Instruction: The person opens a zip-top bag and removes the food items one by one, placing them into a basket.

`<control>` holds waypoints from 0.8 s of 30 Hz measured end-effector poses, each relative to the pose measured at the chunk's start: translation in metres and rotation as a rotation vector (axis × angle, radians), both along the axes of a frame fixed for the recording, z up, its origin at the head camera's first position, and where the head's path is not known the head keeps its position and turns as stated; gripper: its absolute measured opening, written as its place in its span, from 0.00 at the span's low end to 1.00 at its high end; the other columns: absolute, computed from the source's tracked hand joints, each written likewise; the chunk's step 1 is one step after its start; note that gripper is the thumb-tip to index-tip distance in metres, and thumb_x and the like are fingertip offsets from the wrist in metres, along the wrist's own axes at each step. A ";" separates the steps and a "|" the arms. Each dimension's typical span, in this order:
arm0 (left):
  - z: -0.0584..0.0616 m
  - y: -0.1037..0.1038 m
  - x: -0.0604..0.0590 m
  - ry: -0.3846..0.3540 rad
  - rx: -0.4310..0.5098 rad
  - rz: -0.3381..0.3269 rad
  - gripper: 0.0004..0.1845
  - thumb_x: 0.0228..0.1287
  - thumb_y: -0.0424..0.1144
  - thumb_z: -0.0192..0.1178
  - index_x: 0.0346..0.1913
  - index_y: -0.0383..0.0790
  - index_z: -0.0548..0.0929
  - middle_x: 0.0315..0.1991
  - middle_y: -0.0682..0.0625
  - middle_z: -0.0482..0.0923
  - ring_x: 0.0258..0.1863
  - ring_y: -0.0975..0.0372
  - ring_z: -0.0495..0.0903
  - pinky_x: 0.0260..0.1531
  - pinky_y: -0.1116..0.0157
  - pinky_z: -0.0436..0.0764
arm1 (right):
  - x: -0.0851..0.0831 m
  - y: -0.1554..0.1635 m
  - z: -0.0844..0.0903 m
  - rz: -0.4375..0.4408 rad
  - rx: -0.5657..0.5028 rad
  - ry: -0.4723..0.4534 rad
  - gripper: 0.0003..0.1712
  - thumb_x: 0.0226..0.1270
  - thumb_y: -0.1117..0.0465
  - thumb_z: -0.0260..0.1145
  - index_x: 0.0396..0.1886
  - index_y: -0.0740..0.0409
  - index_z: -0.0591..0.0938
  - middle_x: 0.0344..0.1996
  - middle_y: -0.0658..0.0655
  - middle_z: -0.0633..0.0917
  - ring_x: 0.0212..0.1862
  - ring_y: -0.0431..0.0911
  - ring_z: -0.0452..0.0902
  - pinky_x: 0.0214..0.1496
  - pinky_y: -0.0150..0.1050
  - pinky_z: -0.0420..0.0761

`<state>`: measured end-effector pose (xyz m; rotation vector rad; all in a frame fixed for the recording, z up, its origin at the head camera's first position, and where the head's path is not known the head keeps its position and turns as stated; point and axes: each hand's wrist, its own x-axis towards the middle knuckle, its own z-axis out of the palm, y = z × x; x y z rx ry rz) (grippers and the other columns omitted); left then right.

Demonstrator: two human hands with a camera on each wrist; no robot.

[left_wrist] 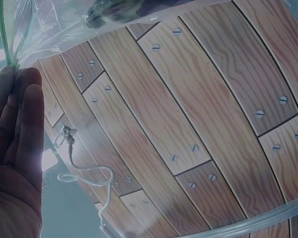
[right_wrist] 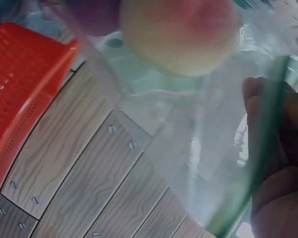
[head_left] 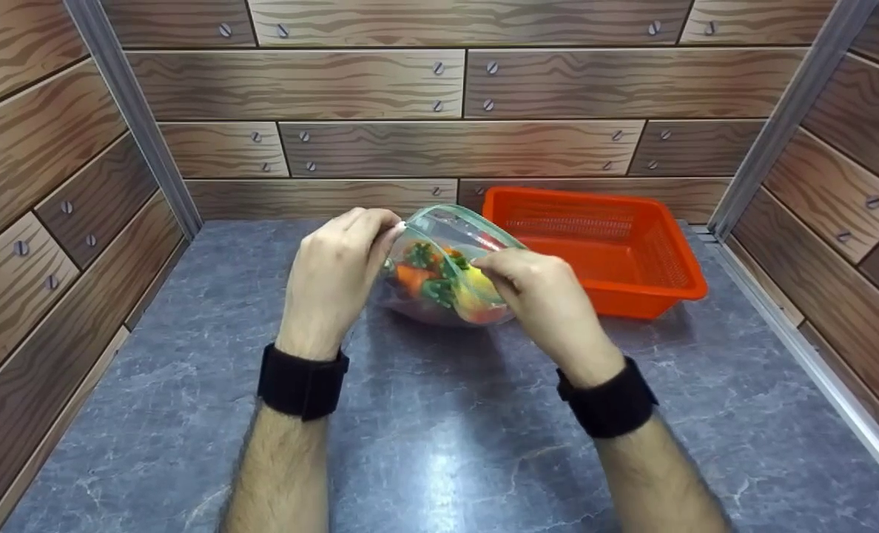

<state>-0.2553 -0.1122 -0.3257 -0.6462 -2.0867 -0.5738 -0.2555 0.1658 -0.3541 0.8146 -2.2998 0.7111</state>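
A clear zip bag (head_left: 428,314) with a green zip strip sits on the table, its mouth gaping. Through the film show orange pieces (head_left: 413,278), dark green leafy stuff (head_left: 439,291) and a rounded yellow thing (head_left: 476,287). In the right wrist view there is a round, peach-like pale yellow fruit (right_wrist: 181,37) with a red blush, beside something purple (right_wrist: 94,15). My left hand (head_left: 336,270) pinches the left corner of the mouth between thumb and fingers. My right hand (head_left: 547,296) grips the near edge on the right, along the green strip (right_wrist: 268,129).
Behind and right of the bag stands an orange-red plastic basket (head_left: 595,292) with perforated walls. Wood-patterned panels (head_left: 373,85) close off the back and both sides of the grey marbled table (head_left: 439,414). A looped pale cord (left_wrist: 89,168) hangs in the left wrist view.
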 end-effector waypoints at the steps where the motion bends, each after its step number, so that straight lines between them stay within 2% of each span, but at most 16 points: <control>1: 0.000 0.000 0.000 -0.001 -0.003 -0.004 0.09 0.89 0.40 0.67 0.51 0.38 0.93 0.44 0.45 0.96 0.43 0.51 0.96 0.46 0.51 0.95 | -0.002 -0.001 -0.003 -0.012 0.014 -0.025 0.10 0.80 0.68 0.79 0.55 0.60 0.97 0.51 0.62 0.99 0.57 0.59 0.98 0.66 0.56 0.96; 10: -0.001 0.000 0.000 -0.042 -0.019 -0.021 0.10 0.89 0.40 0.67 0.51 0.38 0.93 0.45 0.46 0.96 0.45 0.51 0.96 0.49 0.53 0.96 | -0.009 0.000 -0.010 -0.068 0.067 -0.226 0.22 0.75 0.62 0.84 0.65 0.62 0.94 0.61 0.64 0.97 0.65 0.60 0.96 0.70 0.58 0.94; 18: -0.002 -0.001 0.002 -0.091 -0.078 -0.041 0.10 0.89 0.40 0.67 0.53 0.38 0.94 0.46 0.46 0.96 0.44 0.52 0.96 0.48 0.54 0.96 | -0.009 -0.004 -0.013 -0.040 0.131 -0.275 0.28 0.74 0.60 0.86 0.70 0.64 0.91 0.62 0.65 0.96 0.63 0.60 0.96 0.70 0.59 0.94; 21: -0.001 -0.002 0.002 -0.102 -0.081 -0.064 0.09 0.89 0.41 0.68 0.52 0.38 0.94 0.45 0.46 0.96 0.44 0.53 0.96 0.47 0.55 0.96 | -0.010 -0.005 -0.014 -0.041 0.151 -0.297 0.27 0.75 0.59 0.85 0.70 0.63 0.91 0.59 0.63 0.97 0.58 0.58 0.96 0.66 0.59 0.95; 24: 0.000 -0.003 0.003 -0.098 -0.074 -0.092 0.09 0.88 0.41 0.69 0.51 0.38 0.94 0.45 0.46 0.95 0.44 0.53 0.95 0.48 0.55 0.95 | -0.011 -0.005 -0.016 -0.051 0.155 -0.287 0.26 0.77 0.61 0.84 0.70 0.62 0.91 0.59 0.62 0.98 0.58 0.59 0.96 0.65 0.59 0.95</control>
